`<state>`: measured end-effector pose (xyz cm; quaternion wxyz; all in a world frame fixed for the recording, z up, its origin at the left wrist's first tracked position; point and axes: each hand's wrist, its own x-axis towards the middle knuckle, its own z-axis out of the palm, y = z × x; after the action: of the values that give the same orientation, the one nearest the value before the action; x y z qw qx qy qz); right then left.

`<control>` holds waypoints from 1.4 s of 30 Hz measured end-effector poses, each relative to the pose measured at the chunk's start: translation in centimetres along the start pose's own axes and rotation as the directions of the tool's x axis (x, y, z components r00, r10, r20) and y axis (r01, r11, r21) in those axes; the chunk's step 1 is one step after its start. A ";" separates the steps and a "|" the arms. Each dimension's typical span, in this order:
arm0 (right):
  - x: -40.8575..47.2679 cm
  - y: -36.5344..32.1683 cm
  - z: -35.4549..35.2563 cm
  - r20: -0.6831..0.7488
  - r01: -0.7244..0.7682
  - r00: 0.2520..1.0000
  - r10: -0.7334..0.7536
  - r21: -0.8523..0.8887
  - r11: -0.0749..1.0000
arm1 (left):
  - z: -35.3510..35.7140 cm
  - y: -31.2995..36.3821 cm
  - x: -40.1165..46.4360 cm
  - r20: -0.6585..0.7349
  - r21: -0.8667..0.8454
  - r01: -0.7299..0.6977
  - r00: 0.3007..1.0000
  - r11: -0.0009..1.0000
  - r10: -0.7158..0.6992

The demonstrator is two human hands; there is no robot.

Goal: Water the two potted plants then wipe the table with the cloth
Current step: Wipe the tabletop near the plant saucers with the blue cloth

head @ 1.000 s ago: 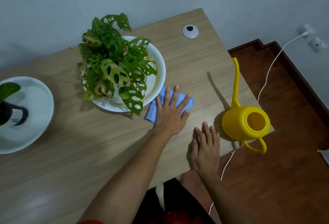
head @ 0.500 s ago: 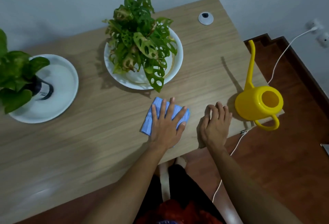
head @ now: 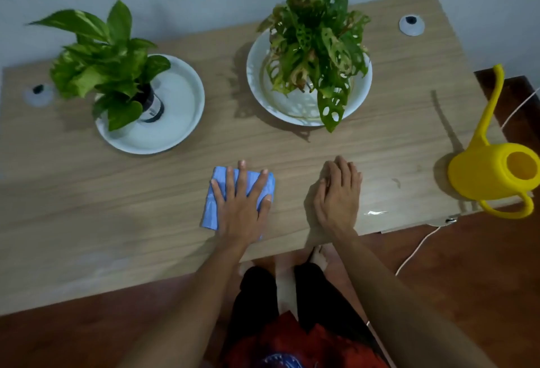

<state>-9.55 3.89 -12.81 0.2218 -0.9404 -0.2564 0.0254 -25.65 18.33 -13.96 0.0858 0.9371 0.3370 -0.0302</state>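
Wooden table (head: 380, 148), left hand (head: 241, 207) fingers spread flat on blue cloth (head: 211, 207), now slid leftward, right hand (head: 339, 195) open, resting beside

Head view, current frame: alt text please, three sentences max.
A person's left hand presses flat on a folded blue cloth near the front edge of a wooden table, while the right hand rests palm-down beside it. Behind stand two potted plants in white dishes. A yellow watering can sits at the table's right end.

— Where did the 2 plants stand?
— Along the table's (head: 380, 145) back edge: one plant (head: 99, 64) left, the other plant (head: 318, 40) right.
— The watering can (head: 491, 175)?
— At the front right corner.
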 end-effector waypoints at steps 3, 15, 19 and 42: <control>-1.2 -2.3 1.2 0.044 0.032 0.999 -0.032 -0.014 0.999 | -0.1 -3.2 -0.8 -0.007 -0.010 0.069 0.998 0.998 -0.069; -1.6 -3.0 1.3 0.008 0.065 0.998 -0.064 -0.025 0.998 | 0.0 -9.2 -2.3 -0.056 -0.034 0.174 0.983 0.984 -0.176; -2.0 -0.3 -0.9 -0.074 -0.018 0.997 0.019 0.012 1.000 | 0.7 -3.6 -0.8 -0.055 -0.035 0.002 0.999 0.999 -0.004; -3.7 17.9 -9.6 -0.208 -0.294 0.916 0.343 0.233 0.927 | 4.1 32.5 12.3 0.056 0.016 -0.610 0.791 0.792 0.609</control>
<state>-2.80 -15.60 -12.11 0.3366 -0.9388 -0.0662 -0.0295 4.54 0.62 -14.79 0.0836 0.9960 0.0145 -0.0291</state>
